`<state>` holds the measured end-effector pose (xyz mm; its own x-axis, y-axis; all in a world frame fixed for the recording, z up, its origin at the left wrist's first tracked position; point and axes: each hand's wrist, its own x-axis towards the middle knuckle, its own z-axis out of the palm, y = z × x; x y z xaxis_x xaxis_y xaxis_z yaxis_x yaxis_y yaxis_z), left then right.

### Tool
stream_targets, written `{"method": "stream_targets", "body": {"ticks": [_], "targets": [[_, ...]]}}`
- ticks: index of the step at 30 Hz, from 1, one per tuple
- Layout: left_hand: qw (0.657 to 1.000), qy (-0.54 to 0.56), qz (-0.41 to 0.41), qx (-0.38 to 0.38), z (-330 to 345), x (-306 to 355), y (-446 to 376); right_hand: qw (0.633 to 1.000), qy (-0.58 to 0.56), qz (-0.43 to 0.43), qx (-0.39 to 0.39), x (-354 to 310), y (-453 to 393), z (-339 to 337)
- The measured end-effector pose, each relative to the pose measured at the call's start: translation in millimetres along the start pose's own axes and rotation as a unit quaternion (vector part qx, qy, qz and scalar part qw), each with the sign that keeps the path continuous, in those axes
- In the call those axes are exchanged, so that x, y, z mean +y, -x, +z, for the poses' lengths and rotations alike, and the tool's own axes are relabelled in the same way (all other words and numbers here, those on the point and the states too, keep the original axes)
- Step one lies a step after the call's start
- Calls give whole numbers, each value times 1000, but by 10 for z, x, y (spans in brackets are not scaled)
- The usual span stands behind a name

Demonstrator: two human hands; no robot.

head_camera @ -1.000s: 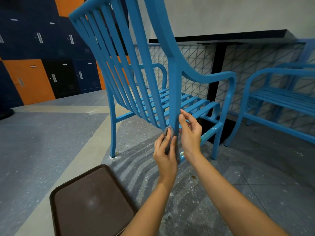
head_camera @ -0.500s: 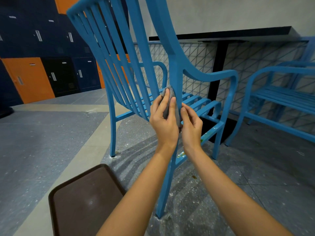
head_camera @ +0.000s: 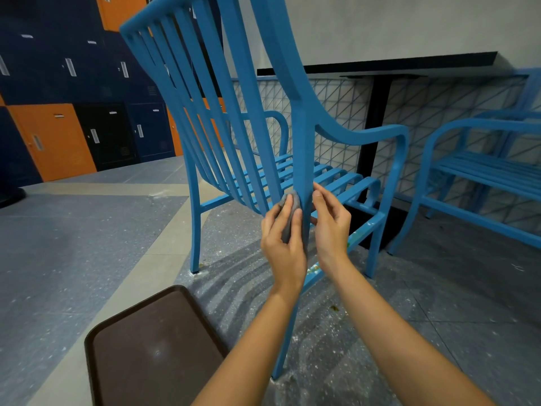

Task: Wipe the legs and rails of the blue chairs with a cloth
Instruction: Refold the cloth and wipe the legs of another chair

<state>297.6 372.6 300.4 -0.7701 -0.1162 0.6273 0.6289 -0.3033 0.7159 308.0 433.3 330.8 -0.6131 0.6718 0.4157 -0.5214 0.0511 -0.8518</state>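
Note:
A blue slatted chair point(head_camera: 301, 148) stands in front of me, seen from behind. Its right rear upright runs down the middle of the view to the floor. My left hand point(head_camera: 282, 232) presses a small grey cloth point(head_camera: 289, 212) against the left side of that upright at seat height. My right hand point(head_camera: 330, 224) touches the upright's right side with its fingers curled around it. A second blue chair point(head_camera: 480, 168) stands to the right.
A brown tray point(head_camera: 152, 347) lies at the lower left. A black table with a black post point(head_camera: 374, 127) stands behind the chair against a mesh panel. Orange and navy lockers point(head_camera: 58, 133) line the far left. The grey floor is dusty around the chair legs.
Both hands slid up the upright with the cloth and have now come back down to about seat height. The camera view shifted slightly.

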Motion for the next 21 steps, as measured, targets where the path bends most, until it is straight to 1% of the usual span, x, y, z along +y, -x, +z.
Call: {"method": "stream_targets", "body": {"ticks": [4,7,12,15,18,21], "targets": [[999,13,47,14,110,167,-210,1000,3,6,6,103,30,-112],[998,23,56,9,162,121,-202,1000,3,9,-8,206,112,-160],[999,16,20,23,106,-222,135,1000,-8,19,-11,302,151,-180],[999,4,-11,31,12,-432,380,1000,-8,26,3,370,176,-221],[1000,-15,-18,18,-117,-581,566,999,1,39,22,504,243,-286],[999,-17,-50,-6,-257,-679,688,997,21,66,34,661,325,-342]]}}
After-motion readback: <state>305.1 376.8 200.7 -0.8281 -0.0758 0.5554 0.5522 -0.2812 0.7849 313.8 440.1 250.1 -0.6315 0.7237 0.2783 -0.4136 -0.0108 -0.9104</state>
